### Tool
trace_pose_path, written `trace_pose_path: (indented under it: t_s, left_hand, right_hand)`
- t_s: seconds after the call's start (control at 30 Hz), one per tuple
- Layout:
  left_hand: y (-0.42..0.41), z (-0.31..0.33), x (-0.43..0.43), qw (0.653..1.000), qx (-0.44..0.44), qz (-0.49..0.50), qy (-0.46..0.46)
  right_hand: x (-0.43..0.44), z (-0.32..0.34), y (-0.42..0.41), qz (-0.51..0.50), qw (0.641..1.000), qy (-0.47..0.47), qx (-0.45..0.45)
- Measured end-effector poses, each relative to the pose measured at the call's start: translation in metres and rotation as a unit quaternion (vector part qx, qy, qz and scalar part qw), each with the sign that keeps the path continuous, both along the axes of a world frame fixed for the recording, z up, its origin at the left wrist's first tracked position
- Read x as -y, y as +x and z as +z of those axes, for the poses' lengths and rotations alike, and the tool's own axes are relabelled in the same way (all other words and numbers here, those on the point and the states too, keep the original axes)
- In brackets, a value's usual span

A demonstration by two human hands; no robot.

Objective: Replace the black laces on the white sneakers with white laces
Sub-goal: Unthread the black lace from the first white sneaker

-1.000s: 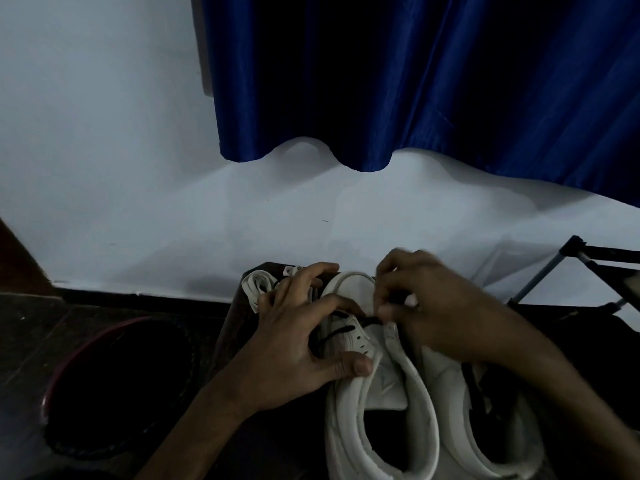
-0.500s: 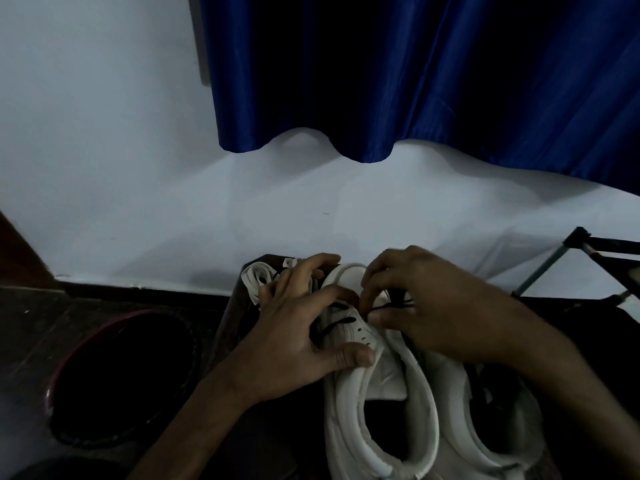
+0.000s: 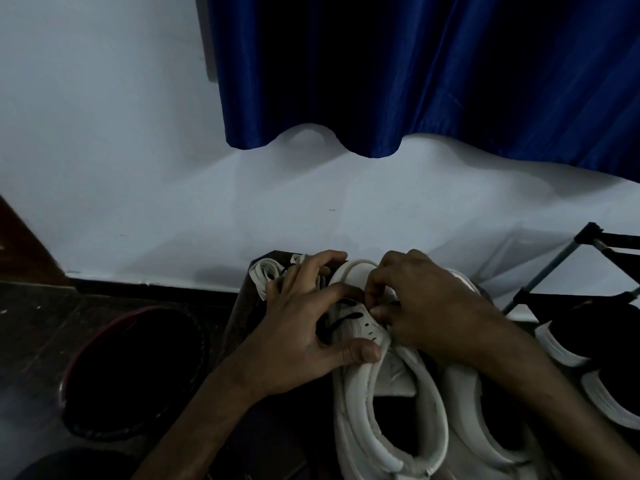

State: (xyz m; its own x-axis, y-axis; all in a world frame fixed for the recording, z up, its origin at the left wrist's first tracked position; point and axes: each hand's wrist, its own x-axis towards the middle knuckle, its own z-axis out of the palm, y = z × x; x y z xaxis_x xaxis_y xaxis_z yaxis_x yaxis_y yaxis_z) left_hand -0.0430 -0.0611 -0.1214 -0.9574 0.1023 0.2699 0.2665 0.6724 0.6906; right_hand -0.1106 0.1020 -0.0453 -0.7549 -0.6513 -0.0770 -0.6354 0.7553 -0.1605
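Here the left hand (image 3: 294,341) grips the white sneaker (image 3: 363,427) on the worktop (image 3: 244,306) and the right hand (image 3: 426,313) pinches its black lace (image 3: 341,318) at the eyelets (image 3: 369,329); a hard pull may jam the lace or tip the sneaker.

Blocked: wall (image 3: 173,202) tight behind sneakers (image 3: 363,393); rack (image 3: 550,271) + dark shoes (image 3: 609,341) R; tub (image 3: 114,327) on floor L; lace bundle (image 3: 265,277) by far-L toe. Toe end taken: L hand (image 3: 294,334) gripping one sneaker, R hand (image 3: 429,306) pinching black lace (image 3: 341,318). Free: air above, up to curtain (image 3: 415,81) hem.
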Motion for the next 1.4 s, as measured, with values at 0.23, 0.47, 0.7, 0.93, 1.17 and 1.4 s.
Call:
trace_pose_path:
  t_s: [0.23,0.47,0.7,0.93,1.17,1.4]
  left_hand:
    - [-0.001,0.001,0.003,1.0,-0.001,0.003,-0.015]
    - [0.001,0.001,0.004,1.0,0.001,0.001,-0.02]
    - [0.0,0.001,0.004,1.0,0.0,0.002,-0.01]
    - [-0.001,0.001,0.004,1.0,0.0,0.0,-0.013]
    - [-0.001,-0.002,0.004,1.0,-0.004,-0.001,-0.007]
    - [-0.002,-0.001,0.003,1.0,0.002,-0.001,-0.007]
  right_hand:
    - [-0.007,0.013,0.006,0.002,0.995,0.047,-0.083]
    - [-0.05,0.049,-0.012,-0.064,0.989,0.014,-0.133]
    - [-0.013,0.016,-0.004,0.046,0.998,-0.015,0.032]
    - [-0.004,0.0,-0.004,0.023,1.0,-0.007,0.001]
    - [-0.006,-0.002,-0.004,0.044,0.999,0.008,0.009]
    - [-0.014,-0.008,-0.016,0.049,0.987,-0.061,0.14]
